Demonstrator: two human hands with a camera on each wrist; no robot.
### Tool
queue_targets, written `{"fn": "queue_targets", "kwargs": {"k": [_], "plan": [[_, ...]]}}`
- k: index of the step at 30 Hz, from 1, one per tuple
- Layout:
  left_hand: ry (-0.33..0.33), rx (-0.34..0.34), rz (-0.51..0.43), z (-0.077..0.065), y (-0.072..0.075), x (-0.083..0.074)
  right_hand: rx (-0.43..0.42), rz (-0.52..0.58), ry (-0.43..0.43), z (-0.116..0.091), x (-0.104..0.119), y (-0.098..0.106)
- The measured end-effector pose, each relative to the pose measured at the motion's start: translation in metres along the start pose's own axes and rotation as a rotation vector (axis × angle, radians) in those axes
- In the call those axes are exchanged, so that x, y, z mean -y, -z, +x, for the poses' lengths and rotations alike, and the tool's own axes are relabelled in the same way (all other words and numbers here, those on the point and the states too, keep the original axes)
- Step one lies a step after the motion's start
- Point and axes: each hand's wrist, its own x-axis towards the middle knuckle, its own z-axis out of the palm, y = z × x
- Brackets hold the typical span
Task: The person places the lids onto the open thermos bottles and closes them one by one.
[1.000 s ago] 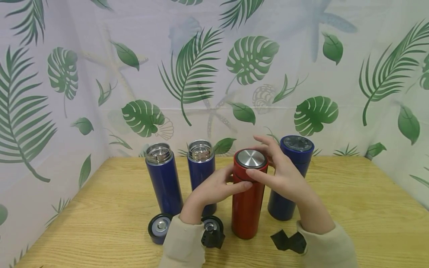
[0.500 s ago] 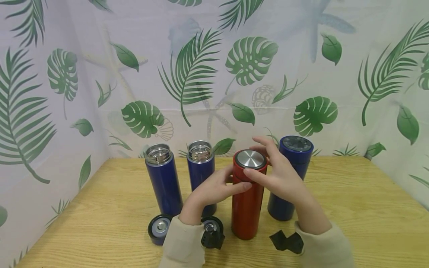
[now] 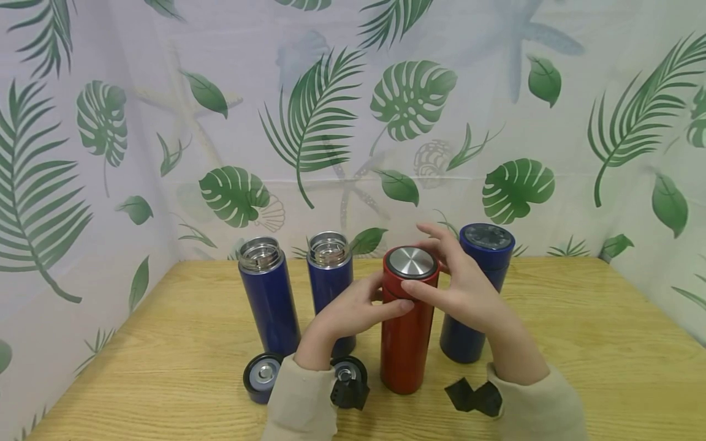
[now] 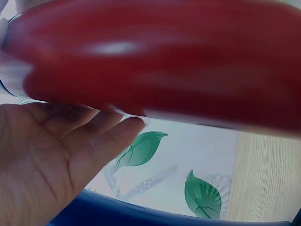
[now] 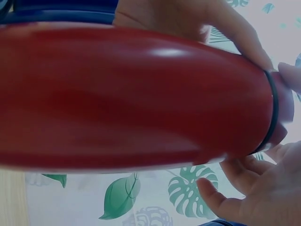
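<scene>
A red thermos bottle (image 3: 405, 349) stands upright on the table between both hands, its red lid (image 3: 412, 262) in place with a brushed silver top. My left hand (image 3: 355, 306) grips the bottle just below the lid, thumb across the front. Around the lid is my right hand (image 3: 469, 288), with the thumb on the near side and the fingers on the far side. In the left wrist view, the left fingers (image 4: 108, 122) press along the red body. The right wrist view shows a black ring at the seam between body and lid (image 5: 284, 108).
Two uncapped blue thermos bottles, one on the far left (image 3: 270, 306) and another nearer the middle (image 3: 331, 275), show steel mouths. Their lids (image 3: 263, 375) lie inside up before them, one partly hidden. A capped blue thermos bottle (image 3: 469, 340) stands behind the right hand on the wooden table (image 3: 165, 367).
</scene>
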Motion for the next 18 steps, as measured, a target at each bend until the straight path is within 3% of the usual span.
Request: {"fn": "queue_targets", "kwargs": {"k": [10, 18], "plan": [[-0.002, 0.012, 0.006, 0.002, 0.0005, 0.0023, -0.076, -0.115, -0.041, 0.0019, -0.0005, -0.0063], [0.001, -0.002, -0.001, -0.0006, 0.0002, 0.0001, 0.025, 0.025, 0.049, 0.001, -0.0033, -0.0002]]}}
